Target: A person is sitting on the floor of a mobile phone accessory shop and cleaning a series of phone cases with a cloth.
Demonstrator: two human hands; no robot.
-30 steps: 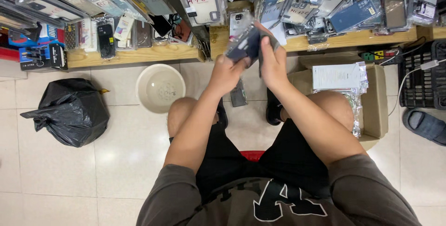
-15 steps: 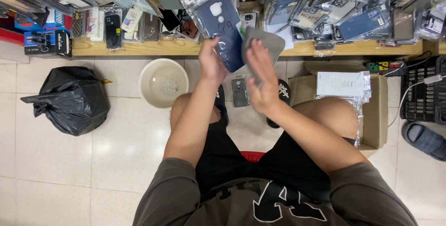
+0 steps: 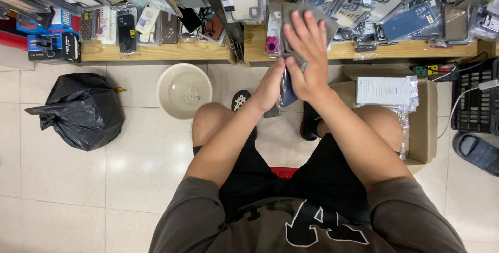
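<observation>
Hands [image 3: 291,71] raised, cloth [image 3: 291,24] pressed on case [image 3: 287,89]

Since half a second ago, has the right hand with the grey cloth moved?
Yes. The right hand with the grey cloth has moved up, from below the wooden shelf edge to overlapping it and the hanging cases.

Bag [image 3: 80,110] left of basin [image 3: 184,89] (box [image 3: 423,123] far right)

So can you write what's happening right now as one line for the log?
left hand: holds dark phone case | right hand: presses grey cloth on it | nearby: beige basin, black bag
</observation>
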